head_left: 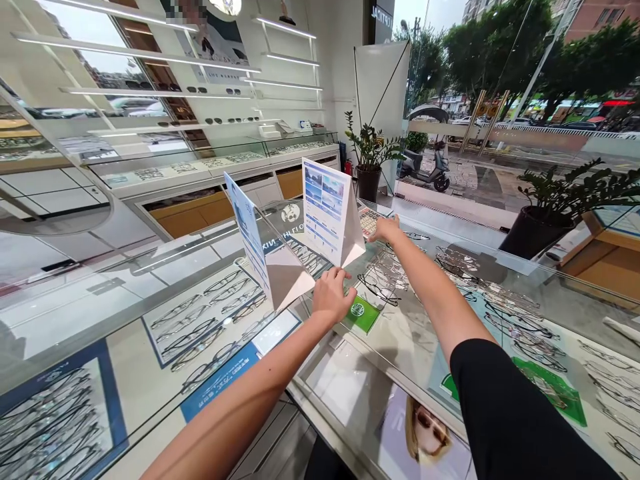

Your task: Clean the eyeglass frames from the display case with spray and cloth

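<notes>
Reaching far across the glass counter, my right hand [389,229] has its thumb and fingers at the near edge of a flat calculator [369,223] with rows of small pale keys and a reddish rim. Part of the calculator is behind a white-and-blue tent card [326,210]. My left hand [334,293] rests on the glass with its fingers loosely bent and its thumb apart, holding nothing I can see. Its fingertips are close to the bases of that card and of a second tent card [250,233], which stands to the left.
Under the glass counter lie many spectacle frames [220,320], a green card [363,313] and a green tray [550,393]. Potted plants [369,183] [537,230] stand beyond the counter by the window. A mirror [45,173] is at the left.
</notes>
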Demonstrator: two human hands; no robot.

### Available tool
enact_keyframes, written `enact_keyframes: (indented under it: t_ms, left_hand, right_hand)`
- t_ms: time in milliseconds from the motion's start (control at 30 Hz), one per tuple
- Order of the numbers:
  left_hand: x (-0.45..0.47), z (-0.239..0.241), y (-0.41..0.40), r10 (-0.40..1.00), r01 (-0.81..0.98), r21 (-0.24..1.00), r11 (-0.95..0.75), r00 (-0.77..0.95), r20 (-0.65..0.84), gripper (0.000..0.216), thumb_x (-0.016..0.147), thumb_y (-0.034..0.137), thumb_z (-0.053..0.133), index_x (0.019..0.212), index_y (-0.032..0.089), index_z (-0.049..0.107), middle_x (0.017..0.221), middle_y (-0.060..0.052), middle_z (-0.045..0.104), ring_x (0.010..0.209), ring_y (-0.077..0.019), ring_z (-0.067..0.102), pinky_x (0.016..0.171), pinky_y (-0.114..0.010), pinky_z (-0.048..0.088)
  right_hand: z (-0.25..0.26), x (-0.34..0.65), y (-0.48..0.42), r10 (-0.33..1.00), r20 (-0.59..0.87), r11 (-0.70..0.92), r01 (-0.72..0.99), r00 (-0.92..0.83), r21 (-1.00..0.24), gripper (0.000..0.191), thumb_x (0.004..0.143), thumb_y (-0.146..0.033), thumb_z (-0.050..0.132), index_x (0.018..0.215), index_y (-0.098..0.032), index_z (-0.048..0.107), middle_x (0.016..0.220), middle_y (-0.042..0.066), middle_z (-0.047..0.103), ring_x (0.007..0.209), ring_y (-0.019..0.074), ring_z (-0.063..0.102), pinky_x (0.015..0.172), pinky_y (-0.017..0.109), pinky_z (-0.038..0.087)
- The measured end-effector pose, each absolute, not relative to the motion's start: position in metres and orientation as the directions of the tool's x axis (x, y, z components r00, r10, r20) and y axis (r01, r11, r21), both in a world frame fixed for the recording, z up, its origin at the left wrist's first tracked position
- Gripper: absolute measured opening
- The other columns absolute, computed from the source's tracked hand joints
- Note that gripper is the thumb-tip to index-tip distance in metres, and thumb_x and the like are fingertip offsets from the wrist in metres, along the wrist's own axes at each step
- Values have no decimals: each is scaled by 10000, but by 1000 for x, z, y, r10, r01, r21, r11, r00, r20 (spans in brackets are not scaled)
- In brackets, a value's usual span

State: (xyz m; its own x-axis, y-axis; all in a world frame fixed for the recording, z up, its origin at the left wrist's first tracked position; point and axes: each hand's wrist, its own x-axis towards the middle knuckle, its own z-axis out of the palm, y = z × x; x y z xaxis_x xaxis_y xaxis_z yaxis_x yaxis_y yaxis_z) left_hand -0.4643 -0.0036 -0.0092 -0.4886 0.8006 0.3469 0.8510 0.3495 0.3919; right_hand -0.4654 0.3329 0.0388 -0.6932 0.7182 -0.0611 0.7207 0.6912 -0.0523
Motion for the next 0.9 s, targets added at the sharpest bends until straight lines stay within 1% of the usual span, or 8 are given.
enact_keyframes:
  t_ms: [200,300,433,533,600,667,733,900]
  left_hand:
    - [-464,-9,-3,800,848,399,349,-492,343,221,928,280,628,1135,241,693,1325,-118,717,1226,-362,643,1041,-532,516]
    - [-465,-8,-4,799,845,399,356,-497,339,216,928,278,632,1133,242,691,1330,-118,717,1237,-361,641,1040,-528,516]
    - [-464,-7,-4,804,846,399,355,-494,331,229,932,276,625,1146,229,692,1338,-116,715,1240,-355,637,1049,-526,510]
    - [-463,-6,-5,804,843,404,356,-497,328,242,938,282,608,1155,220,695,1330,-118,714,1244,-351,634,1054,-517,506]
    - [-462,-6,-5,803,841,406,358,-499,325,252,943,287,599,1161,214,701,1328,-122,713,1245,-349,633,1057,-509,505]
    - [-461,-6,-4,805,843,399,362,-498,323,261,946,295,597,1164,207,709,1334,-127,711,1243,-350,633,1056,-509,508]
    - [-461,-8,-3,807,850,378,365,-492,327,276,948,306,599,1174,200,718,1345,-130,709,1241,-353,633,1052,-510,512]
    - [-462,-10,-1,815,872,323,368,-469,339,315,959,320,592,1208,188,732,1359,-137,711,1262,-359,630,1065,-493,500]
  right_hand:
    - [43,-479,330,701,-20,702,695,-713,-153,1015,738,-599,968,1505,-70,564,1501,305,676,1545,429,519,1363,571,160]
    - [45,-476,327,686,5,705,663,-728,-252,806,786,-506,954,1401,-94,636,1447,281,721,1479,405,581,1321,528,269]
    - [70,-471,321,665,104,701,570,-740,-428,502,1032,-597,657,1297,-172,700,1394,181,767,1308,318,696,1133,386,485]
    - [111,-466,304,647,259,677,384,-717,-628,723,1109,-757,290,1283,-186,699,1343,138,775,1156,229,734,930,280,540]
    - [144,-461,280,640,390,584,90,-663,-807,828,1038,-880,294,1193,-195,731,1179,107,792,1011,208,745,823,260,530]
    - [173,-454,249,584,480,633,-4,-654,-774,792,1003,-903,388,1038,-203,757,997,73,766,934,219,728,797,274,518]
    - [193,-447,217,549,520,767,147,-654,-625,649,1028,-791,529,925,-191,755,904,81,735,943,266,712,846,322,512]
    - [218,-439,169,582,522,813,419,-624,-406,382,1129,-463,516,1042,-187,765,1112,134,776,1086,314,702,961,376,493]
